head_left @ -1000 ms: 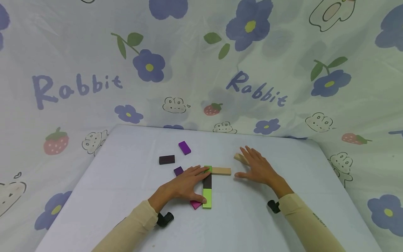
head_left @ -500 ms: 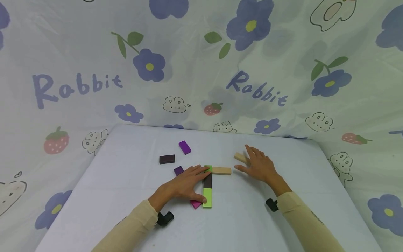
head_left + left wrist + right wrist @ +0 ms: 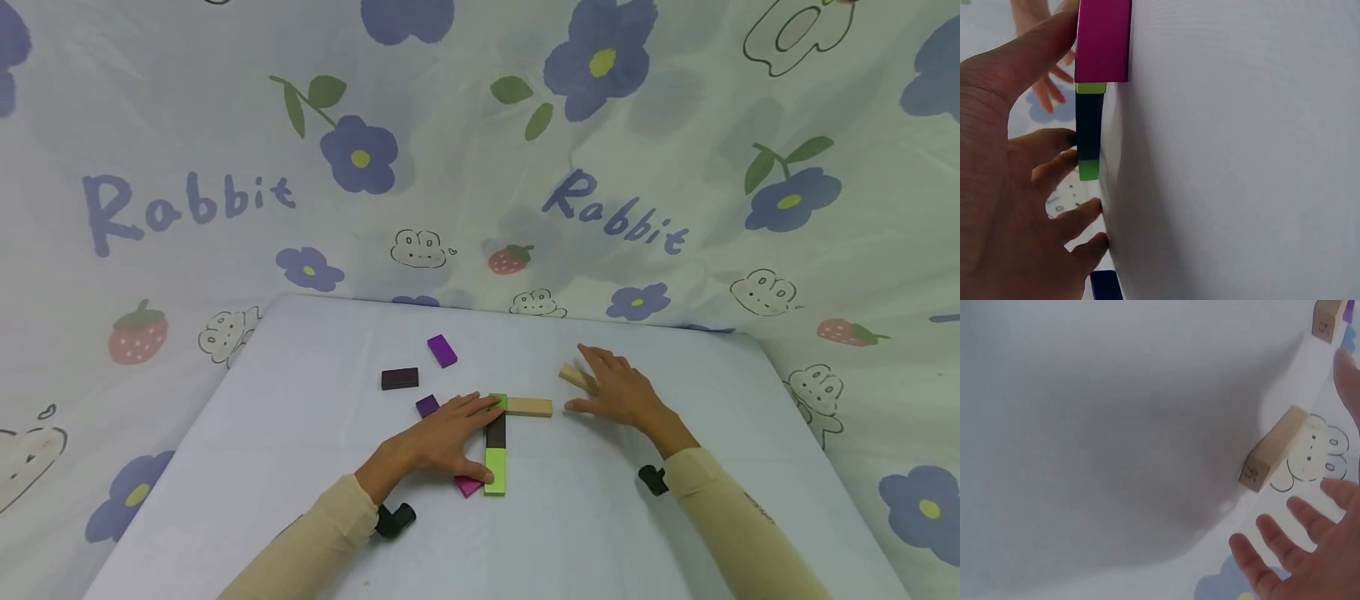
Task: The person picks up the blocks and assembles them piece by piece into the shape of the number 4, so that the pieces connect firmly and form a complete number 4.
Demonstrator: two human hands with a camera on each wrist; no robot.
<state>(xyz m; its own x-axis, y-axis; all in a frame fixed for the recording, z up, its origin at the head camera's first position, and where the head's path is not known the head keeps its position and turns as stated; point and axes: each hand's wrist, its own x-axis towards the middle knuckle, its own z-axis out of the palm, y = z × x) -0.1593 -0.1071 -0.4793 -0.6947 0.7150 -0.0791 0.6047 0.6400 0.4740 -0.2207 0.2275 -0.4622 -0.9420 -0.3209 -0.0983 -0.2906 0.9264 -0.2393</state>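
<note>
Near the middle of the table, a light green block (image 3: 495, 483), a dark block (image 3: 496, 432) and a second green block (image 3: 498, 400) lie end to end in a row. A wooden block (image 3: 531, 407) extends rightward from the row's far end. My left hand (image 3: 442, 437) rests along the row, thumb at the near green block and extended fingertips at the far one. Partly under that hand lie a magenta block (image 3: 467, 488) and a dark purple block (image 3: 427, 406). My right hand (image 3: 626, 396) has spread fingers beside a loose wooden block (image 3: 1275, 450), not gripping it.
A black block (image 3: 400, 378) and a purple block (image 3: 442, 351) lie farther back on the left. A printed curtain (image 3: 465, 192) hangs behind the white table (image 3: 315, 333). Dark wrist cameras (image 3: 395, 521) sit below both hands.
My right hand has shifted slightly, its fingers drawn a little closer together near the loose wooden block. The left hand and the blocks hold their places.
</note>
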